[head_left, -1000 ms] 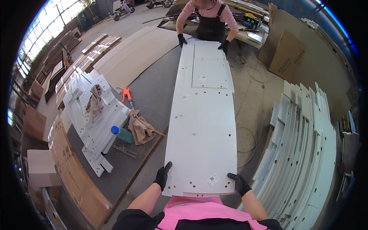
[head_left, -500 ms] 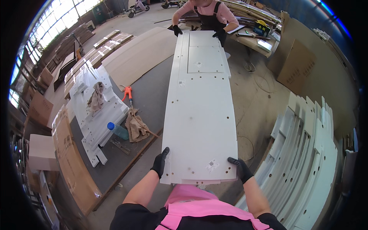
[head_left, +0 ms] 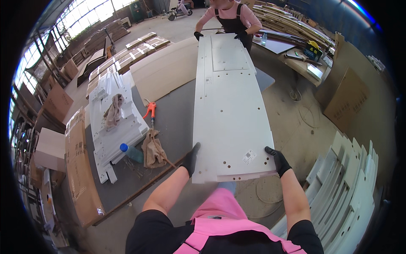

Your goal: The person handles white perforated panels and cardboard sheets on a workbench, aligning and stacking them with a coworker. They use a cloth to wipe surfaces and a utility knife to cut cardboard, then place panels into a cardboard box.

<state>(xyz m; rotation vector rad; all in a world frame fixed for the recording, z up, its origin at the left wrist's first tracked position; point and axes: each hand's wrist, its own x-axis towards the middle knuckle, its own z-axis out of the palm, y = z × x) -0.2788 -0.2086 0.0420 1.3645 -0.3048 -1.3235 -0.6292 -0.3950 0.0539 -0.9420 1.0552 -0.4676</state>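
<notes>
A stack of long white furniture panels (head_left: 230, 110) with drilled holes stretches away from me, held at both ends. My left hand (head_left: 191, 159), in a black glove, grips its near left edge. On the near right edge my right hand (head_left: 278, 161), also gloved, is closed with the thumb on top. Both hands' fingers under the panels are hidden. At the far end a co-worker (head_left: 228, 19) in a pink top and dark apron holds the stack with two black-gloved hands. Smaller panels lie on top at that end, and a label sticks near my right hand.
On the dark table (head_left: 171, 110) to the left are white panels (head_left: 112, 139), a rag, an orange air gun (head_left: 150, 110), a blue-capped bottle (head_left: 132, 152) and a brown cloth (head_left: 153, 150). More white panels (head_left: 342, 190) stand at right. A cluttered workbench (head_left: 304, 63) is at far right.
The panel stack and both my hands have shifted a little left over the table's edge, my arms reaching farther forward. My view has turned left. Both of us keep hold of the stack.
</notes>
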